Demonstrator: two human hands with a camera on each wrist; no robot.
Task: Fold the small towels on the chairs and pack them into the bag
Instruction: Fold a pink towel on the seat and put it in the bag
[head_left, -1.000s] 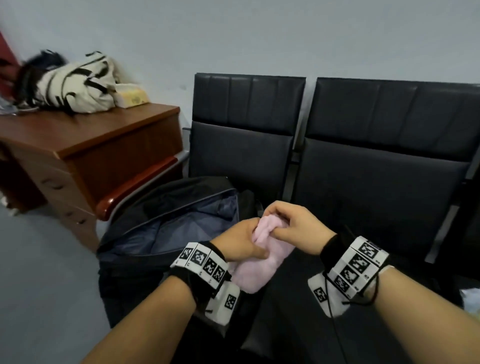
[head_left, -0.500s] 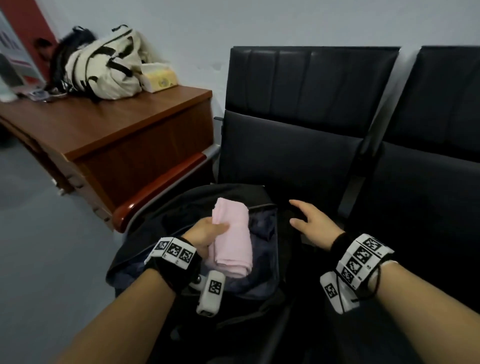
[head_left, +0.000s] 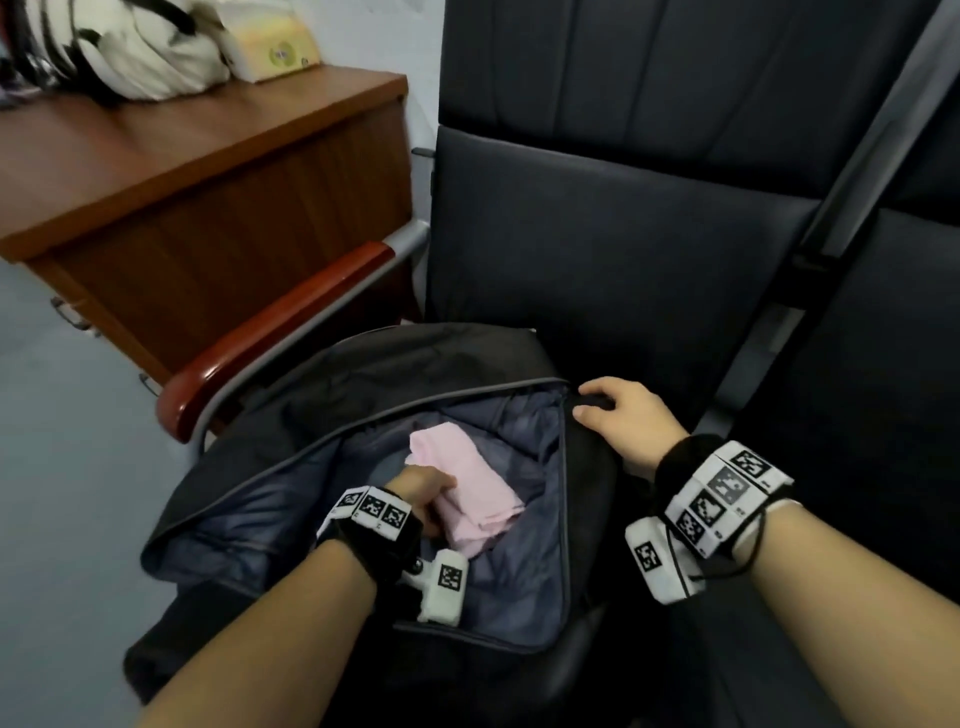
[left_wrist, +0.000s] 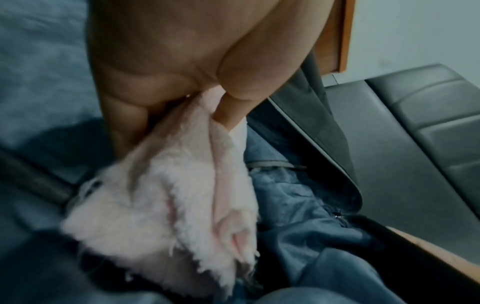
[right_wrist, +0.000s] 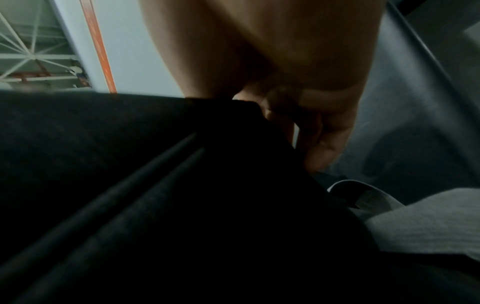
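A black bag (head_left: 395, 364) lies open on the left chair (head_left: 649, 249), showing its blue-grey lining (head_left: 514, 447). My left hand (head_left: 436, 499) is inside the opening and grips a folded pink towel (head_left: 467, 483), which lies low against the lining. In the left wrist view, thumb and fingers (left_wrist: 228, 115) pinch the fluffy towel (left_wrist: 168, 205) over the lining (left_wrist: 298, 205). My right hand (head_left: 592, 402) grips the bag's right rim near the end of the zip. The right wrist view shows that hand (right_wrist: 285, 119) curled over the dark bag edge (right_wrist: 155, 185).
A wooden desk (head_left: 182, 156) stands left of the chairs, carrying a striped bag (head_left: 156, 47) and a yellow box (head_left: 275, 52). A red-brown armrest (head_left: 270, 322) runs beside the bag. A second black chair (head_left: 909, 364) is at the right. Grey cloth (right_wrist: 428, 222) lies by my right wrist.
My left hand has carried the pink towel from in front of me down into the open bag. My right hand let go of the towel and took hold of the bag's rim.
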